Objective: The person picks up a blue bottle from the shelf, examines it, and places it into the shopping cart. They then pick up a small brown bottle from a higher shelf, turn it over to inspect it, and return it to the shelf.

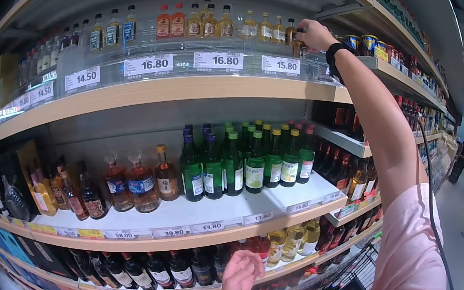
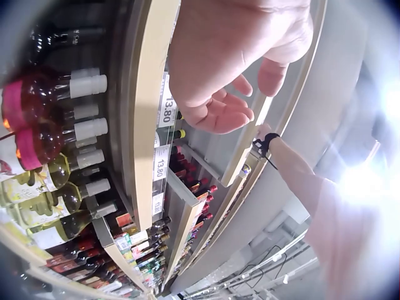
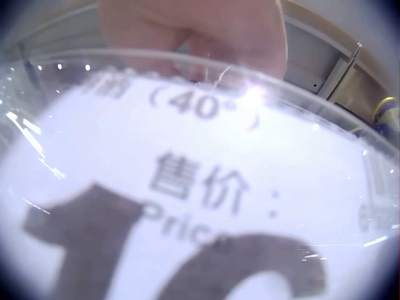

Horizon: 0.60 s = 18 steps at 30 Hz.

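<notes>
Glossy tag (image 3: 200, 206) — right grip (image 1: 314, 34) pinches amber bottle (image 1: 297, 47).

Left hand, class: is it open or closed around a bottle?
Open. The left hand has loosely curled fingers and a bare palm; no bottle is in it.

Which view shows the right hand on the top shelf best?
Head view: the right hand shows whole, fingers curled on a small bottle. Right wrist shows only blurred fingers above a price label; left wrist shows it tiny and far.
</notes>
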Each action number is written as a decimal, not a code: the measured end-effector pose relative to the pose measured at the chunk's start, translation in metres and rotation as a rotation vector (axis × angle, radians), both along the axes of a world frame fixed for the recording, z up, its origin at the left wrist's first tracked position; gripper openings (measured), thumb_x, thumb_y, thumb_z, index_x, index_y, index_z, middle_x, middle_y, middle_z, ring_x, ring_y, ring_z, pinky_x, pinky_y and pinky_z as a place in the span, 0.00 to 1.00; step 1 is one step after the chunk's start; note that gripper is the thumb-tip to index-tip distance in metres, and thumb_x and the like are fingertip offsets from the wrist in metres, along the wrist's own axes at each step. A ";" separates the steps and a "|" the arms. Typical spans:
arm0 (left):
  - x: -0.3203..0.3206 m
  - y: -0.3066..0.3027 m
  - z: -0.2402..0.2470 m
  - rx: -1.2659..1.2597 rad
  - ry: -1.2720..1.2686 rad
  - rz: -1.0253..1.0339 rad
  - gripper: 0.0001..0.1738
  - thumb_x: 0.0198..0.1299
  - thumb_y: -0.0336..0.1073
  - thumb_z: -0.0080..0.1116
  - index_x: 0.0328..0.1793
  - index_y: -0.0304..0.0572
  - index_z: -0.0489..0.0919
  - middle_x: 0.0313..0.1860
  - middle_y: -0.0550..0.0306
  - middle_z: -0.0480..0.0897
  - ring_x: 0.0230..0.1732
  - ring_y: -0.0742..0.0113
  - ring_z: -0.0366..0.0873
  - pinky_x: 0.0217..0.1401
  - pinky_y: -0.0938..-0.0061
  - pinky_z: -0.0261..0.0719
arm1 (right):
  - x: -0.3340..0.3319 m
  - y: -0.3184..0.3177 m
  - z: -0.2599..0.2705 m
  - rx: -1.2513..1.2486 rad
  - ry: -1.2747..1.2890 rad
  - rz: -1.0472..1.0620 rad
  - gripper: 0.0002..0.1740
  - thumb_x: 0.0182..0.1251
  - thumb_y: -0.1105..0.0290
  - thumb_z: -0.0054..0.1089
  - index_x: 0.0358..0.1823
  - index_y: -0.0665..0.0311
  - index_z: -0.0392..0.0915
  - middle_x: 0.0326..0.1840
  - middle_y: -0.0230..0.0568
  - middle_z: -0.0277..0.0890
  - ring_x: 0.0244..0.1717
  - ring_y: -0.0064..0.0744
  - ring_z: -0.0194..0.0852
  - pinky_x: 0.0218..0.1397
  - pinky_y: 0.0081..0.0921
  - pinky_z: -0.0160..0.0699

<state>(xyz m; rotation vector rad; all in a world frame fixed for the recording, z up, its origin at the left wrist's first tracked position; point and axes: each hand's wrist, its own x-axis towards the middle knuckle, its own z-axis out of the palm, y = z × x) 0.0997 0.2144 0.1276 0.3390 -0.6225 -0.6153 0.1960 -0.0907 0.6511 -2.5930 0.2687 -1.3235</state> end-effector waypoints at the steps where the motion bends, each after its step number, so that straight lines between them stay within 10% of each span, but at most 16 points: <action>1: 0.001 0.000 -0.001 -0.003 0.000 0.000 0.15 0.64 0.24 0.51 0.57 0.37 0.69 0.50 0.47 0.76 0.46 0.61 0.76 0.50 0.66 0.74 | -0.004 0.003 0.000 0.029 0.037 0.022 0.31 0.59 0.64 0.66 0.65 0.60 0.71 0.38 0.40 0.82 0.27 0.29 0.83 0.28 0.25 0.82; 11: -0.001 -0.001 0.001 0.011 0.010 0.026 0.15 0.63 0.25 0.53 0.56 0.39 0.69 0.49 0.47 0.76 0.44 0.60 0.76 0.48 0.65 0.73 | 0.005 -0.025 -0.008 -0.041 0.085 0.161 0.44 0.56 0.59 0.72 0.71 0.64 0.59 0.43 0.45 0.79 0.30 0.26 0.80 0.33 0.26 0.82; 18: -0.008 -0.007 0.002 0.073 0.038 0.068 0.15 0.62 0.31 0.58 0.54 0.43 0.70 0.46 0.50 0.75 0.38 0.62 0.73 0.43 0.67 0.71 | -0.035 -0.029 -0.005 -0.042 -0.123 0.080 0.37 0.61 0.58 0.65 0.65 0.74 0.64 0.56 0.59 0.76 0.47 0.45 0.84 0.54 0.34 0.79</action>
